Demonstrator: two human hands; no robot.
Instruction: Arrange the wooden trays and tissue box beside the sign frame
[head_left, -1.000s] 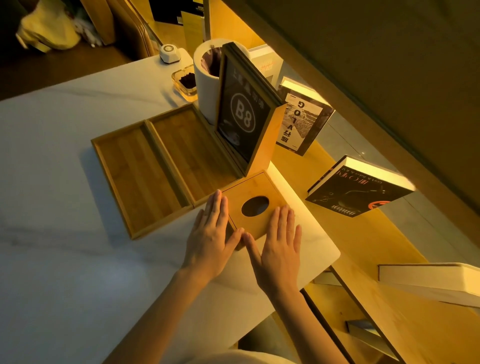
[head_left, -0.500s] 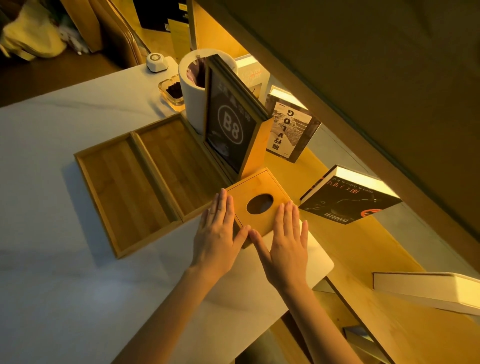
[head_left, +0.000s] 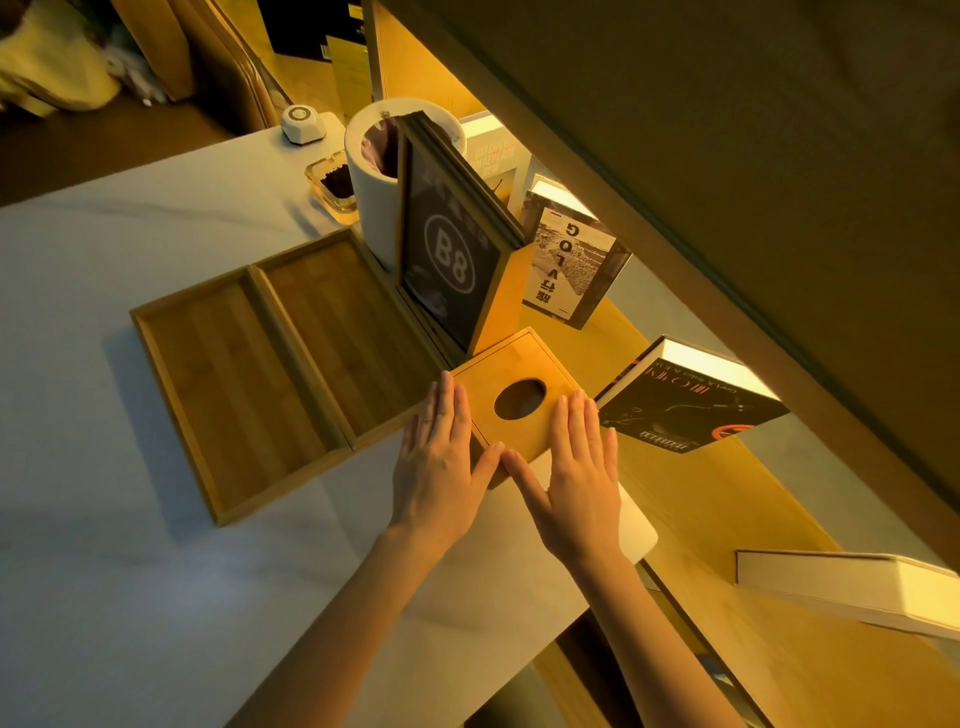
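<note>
Both hands lie flat and open, holding nothing: the left hand (head_left: 441, 457) and right hand (head_left: 576, 467) flank the wooden tissue box (head_left: 511, 374), which sits ahead near the tabletop's (head_left: 156, 597) right edge, touching the sign frame (head_left: 447, 249).

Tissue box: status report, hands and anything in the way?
Left hand and right hand flat, open, flanking tissue box. Box against sign frame, trays alongside. Nothing blocking.

Café or lounge: numbered table sign "B8" (head_left: 448, 260), ashtray (head_left: 332, 182), displayed books (head_left: 680, 405), marble table (head_left: 130, 571).
</note>
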